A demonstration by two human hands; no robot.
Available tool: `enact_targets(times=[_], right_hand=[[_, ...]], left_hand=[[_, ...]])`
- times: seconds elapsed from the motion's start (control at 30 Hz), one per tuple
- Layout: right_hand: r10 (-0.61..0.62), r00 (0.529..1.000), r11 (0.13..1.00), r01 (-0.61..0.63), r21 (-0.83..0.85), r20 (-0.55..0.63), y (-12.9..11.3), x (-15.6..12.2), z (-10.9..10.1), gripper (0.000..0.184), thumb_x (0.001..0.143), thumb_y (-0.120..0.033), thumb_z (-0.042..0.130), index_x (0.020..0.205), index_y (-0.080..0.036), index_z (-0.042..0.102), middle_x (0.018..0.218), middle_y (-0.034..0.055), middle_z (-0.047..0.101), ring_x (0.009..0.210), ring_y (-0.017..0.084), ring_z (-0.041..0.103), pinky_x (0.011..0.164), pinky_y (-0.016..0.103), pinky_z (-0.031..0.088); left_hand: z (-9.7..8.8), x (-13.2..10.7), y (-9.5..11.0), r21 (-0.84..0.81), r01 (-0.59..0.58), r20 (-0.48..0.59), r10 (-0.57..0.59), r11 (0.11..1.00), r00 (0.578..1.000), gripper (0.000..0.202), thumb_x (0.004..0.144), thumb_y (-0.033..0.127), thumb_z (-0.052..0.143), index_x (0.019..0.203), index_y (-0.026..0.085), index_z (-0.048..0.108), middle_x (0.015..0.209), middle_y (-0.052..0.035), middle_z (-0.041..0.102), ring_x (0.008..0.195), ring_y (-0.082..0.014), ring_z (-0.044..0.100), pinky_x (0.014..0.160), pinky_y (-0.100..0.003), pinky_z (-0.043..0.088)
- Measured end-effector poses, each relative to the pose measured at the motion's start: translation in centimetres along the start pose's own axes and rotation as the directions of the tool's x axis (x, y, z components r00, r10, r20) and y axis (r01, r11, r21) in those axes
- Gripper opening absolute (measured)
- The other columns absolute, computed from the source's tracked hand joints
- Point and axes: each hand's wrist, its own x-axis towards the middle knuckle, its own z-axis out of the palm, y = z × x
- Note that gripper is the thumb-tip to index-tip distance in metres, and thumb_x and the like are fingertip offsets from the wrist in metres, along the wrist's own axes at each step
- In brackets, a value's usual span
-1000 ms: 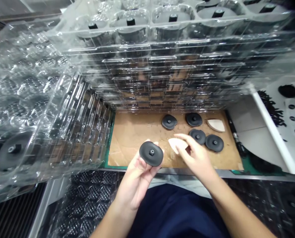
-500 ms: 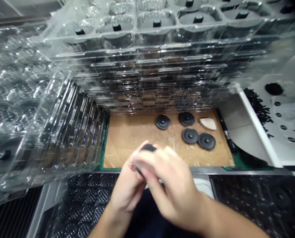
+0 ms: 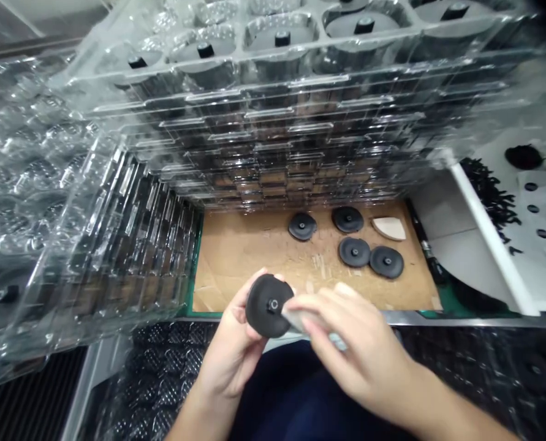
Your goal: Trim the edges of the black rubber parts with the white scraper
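Left hand (image 3: 236,352) pinches a black disc (image 3: 268,305) by its rim above the bench (image 3: 410,316) edge, hub exposed toward the pale pad (image 3: 295,320) that the right hand (image 3: 353,352) grips and presses against it.

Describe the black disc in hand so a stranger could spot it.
Find the brown cardboard sheet below the stacked clear trays. At its near edge the left hand holds a black disc. Unlike the four discs lying flat there, it is lifted.
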Motion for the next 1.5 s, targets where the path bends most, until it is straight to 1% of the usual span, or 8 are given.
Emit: enact_targets(times=[0.17, 0.5, 0.6, 0.73, 0.93, 1.07, 1.3, 1.5], right_hand=[[-0.065, 0.985, 0.984, 0.037, -0.174, -0.157, -0.6, 0.1, 0.0, 0.022, 0.086, -0.008, 0.045, 0.104, -0.008, 0.058, 0.083, 0.0091, 0.069, 0.069, 0.019, 0.06, 0.066, 0.033, 0.041], [-0.079, 0.992, 0.996, 0.075, -0.04, -0.094, -0.7, 0.8, 0.5, 0.023, 0.087, -0.01, 0.044, 0.106, -0.011, 0.058, 0.088, 0.0066, 0.071, 0.071, 0.018, 0.062, 0.067, 0.033, 0.046], [0.097, 0.992, 0.993, -0.09, 0.076, -0.082, 1.4, 0.8, 0.9, 0.021, 0.091, -0.017, 0.044, 0.104, -0.017, 0.06, 0.096, 0.0042, 0.071, 0.083, 0.017, 0.065, 0.073, 0.03, 0.048], [0.425, 0.897, 0.904, -0.417, 0.089, -0.118, 5.4, -0.4, 2.5, 0.024, 0.091, -0.027, 0.045, 0.106, -0.018, 0.061, 0.107, 0.0069, 0.068, 0.095, 0.021, 0.065, 0.082, 0.032, 0.051], [0.428, 0.903, 0.895, -0.428, 0.125, 0.032, 6.6, -4.5, 5.9, 0.021, 0.086, -0.028, 0.052, 0.097, -0.02, 0.068, 0.092, 0.0044, 0.073, 0.081, 0.019, 0.069, 0.072, 0.028, 0.056], [0.453, 0.891, 0.886, -0.446, 0.13, -0.027, 5.3, -3.6, 4.4, 0.024, 0.089, -0.031, 0.05, 0.104, -0.02, 0.066, 0.102, 0.007, 0.071, 0.09, 0.02, 0.068, 0.074, 0.03, 0.055], [0.017, 0.981, 0.995, 0.001, 0.096, -0.192, -0.5, 1.3, 1.2, 0.025, 0.09, -0.013, 0.046, 0.112, -0.018, 0.058, 0.102, 0.0054, 0.071, 0.09, 0.017, 0.064, 0.078, 0.03, 0.048], [-0.066, 0.955, 0.989, 0.024, 0.147, 0.289, -0.7, 1.8, 2.0, 0.02, 0.088, -0.012, 0.046, 0.086, -0.019, 0.064, 0.083, 0.0032, 0.07, 0.078, 0.017, 0.062, 0.072, 0.03, 0.046]], left_hand=[[0.9, 0.1, -0.1, -0.04, -0.028, 0.009, 0.028, 0.999, 1.0, 0.051, 0.058, 0.016, 0.082, 0.104, 0.03, 0.069, 0.113, -0.001, 0.07, 0.099, -0.0174, 0.066, 0.082, -0.02, 0.052], [0.1, 0.1, -0.3, -0.068, -0.042, 0.037, 0.045, 0.997, 0.998, 0.044, 0.068, 0.015, 0.076, 0.107, 0.033, 0.068, 0.115, 0.0015, 0.07, 0.104, -0.0176, 0.065, 0.086, -0.02, 0.053], [-0.1, 0.5, -0.7, -0.115, -0.07, 0.025, 0.074, 0.991, 0.997, 0.046, 0.071, 0.029, 0.075, 0.115, 0.029, 0.065, 0.122, -0.0036, 0.067, 0.11, -0.0212, 0.062, 0.09, -0.026, 0.053], [-0.5, 1.0, -0.8, -0.176, -0.063, -0.058, 0.053, 0.982, 0.997, 0.046, 0.077, 0.035, 0.068, 0.121, 0.026, 0.061, 0.125, -0.0051, 0.065, 0.114, -0.0248, 0.06, 0.101, -0.037, 0.047], [-0.6, 1.2, -0.6, -0.203, -0.047, -0.066, 0.034, 0.978, 0.997, 0.057, 0.077, 0.03, 0.069, 0.131, 0.026, 0.051, 0.125, -0.0065, 0.064, 0.114, -0.025, 0.06, 0.108, -0.042, 0.039], [-0.6, 1.1, -0.8, -0.184, -0.045, -0.025, 0.041, 0.982, 0.999, 0.068, 0.068, 0.034, 0.076, 0.131, 0.025, 0.051, 0.124, -0.0088, 0.064, 0.112, -0.027, 0.061, 0.104, -0.042, 0.043], [0.0, 0.5, -1.3, -0.075, -0.077, 0.006, 0.078, 0.994, 0.997, 0.063, 0.059, 0.035, 0.082, 0.118, 0.024, 0.062, 0.117, -0.0076, 0.067, 0.107, -0.0243, 0.063, 0.088, -0.03, 0.053], [-0.1, -0.3, 0.1, 0.038, -0.242, -0.017, 0.243, 0.97, 0.97, 0.064, 0.045, 0.032, 0.088, 0.106, 0.028, 0.069, 0.104, -0.0002, 0.073, 0.096, -0.0188, 0.068, 0.083, -0.02, 0.054]])
